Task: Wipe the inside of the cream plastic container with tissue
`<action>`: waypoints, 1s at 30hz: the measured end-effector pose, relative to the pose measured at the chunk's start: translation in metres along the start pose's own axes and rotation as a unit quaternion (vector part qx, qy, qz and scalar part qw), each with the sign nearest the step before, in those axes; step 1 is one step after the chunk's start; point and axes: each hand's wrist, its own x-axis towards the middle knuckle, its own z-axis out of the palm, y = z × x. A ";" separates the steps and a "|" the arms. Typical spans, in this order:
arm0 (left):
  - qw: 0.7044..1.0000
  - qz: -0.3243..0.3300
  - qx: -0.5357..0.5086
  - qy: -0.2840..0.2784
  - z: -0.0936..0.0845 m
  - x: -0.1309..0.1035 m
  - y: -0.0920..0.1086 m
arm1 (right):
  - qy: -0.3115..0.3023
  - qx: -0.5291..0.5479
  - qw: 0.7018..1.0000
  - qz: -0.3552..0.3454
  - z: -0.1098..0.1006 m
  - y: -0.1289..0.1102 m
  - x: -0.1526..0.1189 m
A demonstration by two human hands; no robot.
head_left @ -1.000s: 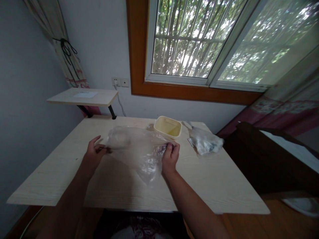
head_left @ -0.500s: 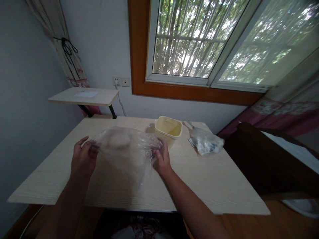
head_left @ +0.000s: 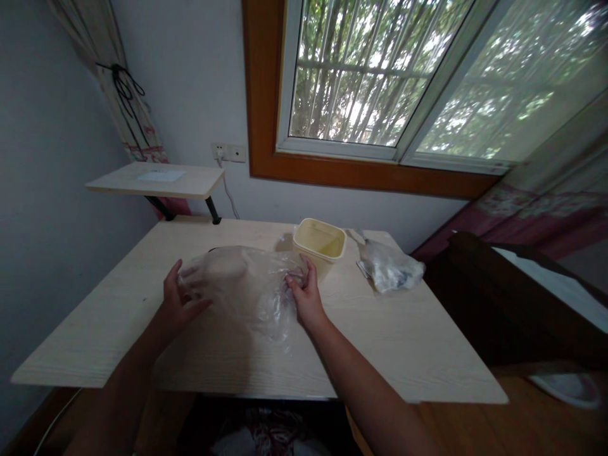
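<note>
Left hand (head_left: 175, 303) has moved rightward, fingers spread against the clear bag (head_left: 242, 285), which stretches sideways, centre frame, to the right hand (head_left: 310, 301), pinching its edge.

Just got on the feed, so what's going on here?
A person is handling a thin clear plastic bag over a pale wooden table. The right hand grips the bag's right side; the left hand is spread open at its left side, some fingers showing through the film. A cream plastic container stands just beyond the right hand, with a crumpled plastic package lying to its right.
</note>
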 end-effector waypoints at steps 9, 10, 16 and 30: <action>0.982 0.041 0.177 0.058 -0.018 -0.003 0.012 | -0.007 -0.005 1.000 -0.003 0.000 -0.008 0.000; 0.977 0.051 0.188 0.085 -0.021 -0.002 0.015 | -0.001 0.003 1.000 0.002 0.000 -0.010 0.001; 0.958 0.073 0.180 0.213 -0.038 -0.001 0.026 | -0.010 0.044 0.999 0.028 0.003 -0.017 0.002; 0.956 -0.012 -0.228 0.183 -0.039 0.013 0.037 | -0.040 -0.125 0.991 -0.019 0.000 -0.002 0.001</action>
